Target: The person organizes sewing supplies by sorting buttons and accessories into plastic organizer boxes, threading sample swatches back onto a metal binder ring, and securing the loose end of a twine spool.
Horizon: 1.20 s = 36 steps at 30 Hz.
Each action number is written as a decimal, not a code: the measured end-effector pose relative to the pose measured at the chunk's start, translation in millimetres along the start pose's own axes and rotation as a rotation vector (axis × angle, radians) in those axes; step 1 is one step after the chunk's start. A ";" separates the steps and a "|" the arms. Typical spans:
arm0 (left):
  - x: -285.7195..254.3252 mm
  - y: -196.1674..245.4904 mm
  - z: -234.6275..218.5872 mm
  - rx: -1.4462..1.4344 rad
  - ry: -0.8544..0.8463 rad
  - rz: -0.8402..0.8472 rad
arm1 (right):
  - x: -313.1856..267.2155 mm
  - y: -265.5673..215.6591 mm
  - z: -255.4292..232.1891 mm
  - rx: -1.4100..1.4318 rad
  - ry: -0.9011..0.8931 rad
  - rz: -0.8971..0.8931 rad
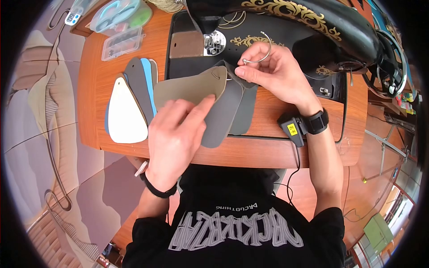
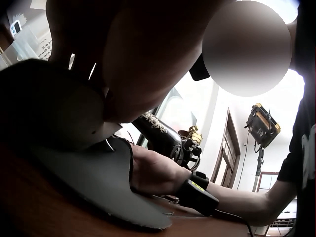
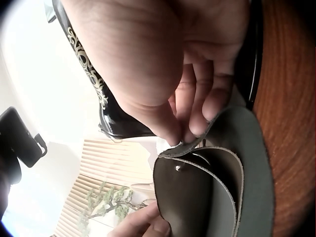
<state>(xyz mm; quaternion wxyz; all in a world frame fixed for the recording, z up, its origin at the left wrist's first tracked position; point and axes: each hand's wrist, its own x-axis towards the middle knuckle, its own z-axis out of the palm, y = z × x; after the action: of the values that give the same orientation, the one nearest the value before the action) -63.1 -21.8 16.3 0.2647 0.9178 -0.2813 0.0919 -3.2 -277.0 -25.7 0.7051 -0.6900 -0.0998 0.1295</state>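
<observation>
My right hand point(image 1: 286, 76) pinches the narrow ends of several grey leather-like swatches point(image 1: 223, 114) along with an open metal binder ring point(image 1: 269, 49), which curves up above the fingers. Threaded near that ring is a taupe swatch point(image 1: 185, 87) with a hole at its narrow end. My left hand point(image 1: 174, 136) grips the taupe swatch by its edge, index finger laid along its face; the thumb is hidden in the head view. In the right wrist view, the ring's ball tip shows through the taupe swatch point(image 3: 190, 197).
Left of the hands lies a fan of loose swatches, with a white one point(image 1: 127, 114) on top. A black sewing machine point(image 1: 304, 22) with gold ornament stands behind. Clear plastic boxes point(image 1: 123, 43) sit at the back left of the wooden table point(image 1: 91, 89).
</observation>
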 end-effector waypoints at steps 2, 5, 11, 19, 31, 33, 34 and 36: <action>0.2 2.3 3.7 0.011 -0.036 0.011 | 0.0 0.4 -0.8 0.018 -0.006 -0.010; -3.2 2.0 14.0 -0.010 -0.011 0.090 | -1.1 -0.3 -1.4 0.026 -0.013 -0.034; -19.2 -11.0 -11.1 -0.066 0.093 -0.197 | -0.4 0.0 -3.3 0.043 -0.013 0.006; -33.4 -72.7 -47.9 0.380 0.071 -0.652 | -0.2 -1.5 -2.0 -0.006 -0.001 0.019; -30.5 -84.4 -61.5 0.346 0.056 -0.753 | -0.1 0.6 -2.7 -0.051 0.008 -0.029; -31.0 -84.6 -62.2 0.447 0.153 -0.546 | -0.8 -2.0 -1.8 0.019 0.004 0.003; -32.5 -84.5 -62.6 0.500 0.111 -0.557 | -0.7 -3.7 -3.0 0.015 -0.017 0.009; -37.0 -93.1 -61.4 0.448 0.111 -0.543 | -0.3 -2.1 -3.7 0.010 -0.017 0.005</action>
<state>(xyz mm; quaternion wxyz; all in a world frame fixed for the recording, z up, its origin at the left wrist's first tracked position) -42.2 93.8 15.9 0.0865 0.9880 0.0146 0.1275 -2.2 -280.5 -23.7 0.7075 -0.6854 -0.1033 0.1379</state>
